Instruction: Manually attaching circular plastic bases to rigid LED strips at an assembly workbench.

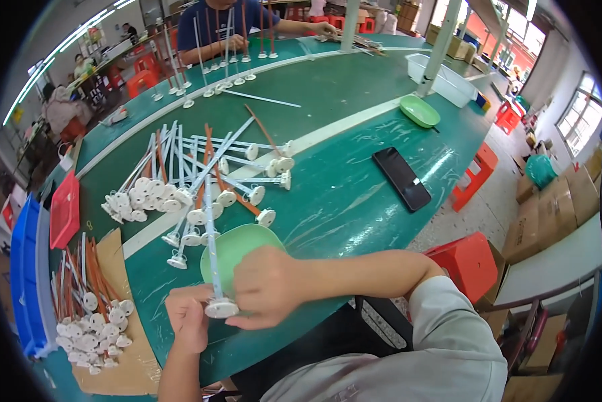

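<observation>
A pale blue-white strip (212, 254) with a round white disc base (222, 307) stands nearly upright at the table's near edge. My left hand (188, 316) is closed on it by the base, with fingers pressed together at the disc's left side. My right hand (267, 287) is curled at the disc's right side, slightly blurred; what its fingertips pinch, if anything, is hidden. Behind the right hand lies a light green dish (234, 244), partly covered by it. Just beyond spreads a heap of similar white and brown strips (200, 161) with white discs (143, 194).
More disc-ended strips (90, 328) lie on cardboard (137, 362) at the left, near a blue bin (29, 281) and red tray (65, 211). A phone (401, 179), green bowl (418, 110) and white basket (448, 84) are rightward. Across the table, a person (207, 30) handles upright strips.
</observation>
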A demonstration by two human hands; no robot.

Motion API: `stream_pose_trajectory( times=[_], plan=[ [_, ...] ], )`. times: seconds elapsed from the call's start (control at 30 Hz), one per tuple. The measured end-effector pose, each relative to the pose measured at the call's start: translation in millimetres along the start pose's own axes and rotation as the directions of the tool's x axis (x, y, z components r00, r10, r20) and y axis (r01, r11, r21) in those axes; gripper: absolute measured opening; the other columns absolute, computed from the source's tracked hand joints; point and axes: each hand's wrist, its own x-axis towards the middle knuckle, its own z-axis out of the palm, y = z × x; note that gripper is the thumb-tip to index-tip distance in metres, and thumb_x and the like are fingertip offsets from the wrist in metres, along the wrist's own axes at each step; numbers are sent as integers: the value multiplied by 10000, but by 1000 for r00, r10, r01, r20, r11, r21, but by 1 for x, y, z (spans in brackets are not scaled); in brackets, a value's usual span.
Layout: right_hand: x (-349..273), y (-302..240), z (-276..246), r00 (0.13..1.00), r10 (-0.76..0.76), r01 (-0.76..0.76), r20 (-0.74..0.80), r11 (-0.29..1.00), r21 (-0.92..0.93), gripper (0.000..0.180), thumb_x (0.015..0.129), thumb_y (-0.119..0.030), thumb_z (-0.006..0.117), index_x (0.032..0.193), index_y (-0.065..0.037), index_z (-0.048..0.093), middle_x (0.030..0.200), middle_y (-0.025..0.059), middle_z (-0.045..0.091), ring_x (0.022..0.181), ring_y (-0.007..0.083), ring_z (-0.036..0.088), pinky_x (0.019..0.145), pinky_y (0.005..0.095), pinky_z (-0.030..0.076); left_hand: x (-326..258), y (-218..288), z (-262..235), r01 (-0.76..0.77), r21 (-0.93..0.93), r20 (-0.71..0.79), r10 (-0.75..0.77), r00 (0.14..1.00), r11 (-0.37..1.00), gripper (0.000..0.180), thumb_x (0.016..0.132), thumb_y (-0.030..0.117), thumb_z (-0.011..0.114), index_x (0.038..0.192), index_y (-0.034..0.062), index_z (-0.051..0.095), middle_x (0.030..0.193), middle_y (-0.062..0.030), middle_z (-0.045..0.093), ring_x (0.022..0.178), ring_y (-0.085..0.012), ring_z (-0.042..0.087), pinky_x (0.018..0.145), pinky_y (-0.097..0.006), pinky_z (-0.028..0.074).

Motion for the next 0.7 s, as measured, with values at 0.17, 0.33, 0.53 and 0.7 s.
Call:
stream_pose_trajectory(
  times=[0.17,0.33,0.53,0.7],
  plan=[
    [-2,-11,15,985,-150,149,-83,989,-21,357,713,-162,788,575,-109,463,599,5,431,458,163,451,386,317,318,5,26,8,40,236,183,-85,979,971,439,928,340,623,771,-66,681,689,-140,690,583,-172,643,551,-261,484],
    [-3,-8,3,999,0,3,35,996,-87,291,698,-144,791,624,-79,517,640,19,502,505,162,518,411,306,381,6,26,3,85,176,121,-108,987,981,206,889,129,642,933,-63,701,803,-116,711,704,-135,649,626,-253,479],
    [5,8,-2,984,136,-143,-112,988,-57,335,635,-99,825,920,-39,659,813,57,600,660,189,603,541,306,494,11,14,4,96,-62,21,-95,995,993,260,895,-25,622,1150,-74,634,1067,-148,695,952,-173,663,857,-316,521],
    [7,9,-1,999,3,-5,-37,998,-59,336,632,-42,808,944,-16,686,886,65,637,705,189,640,579,289,532,13,23,7,124,-25,34,-124,992,992,340,868,-87,625,1207,-81,604,1150,-170,672,1020,-196,660,919,-345,528]
  ],
)
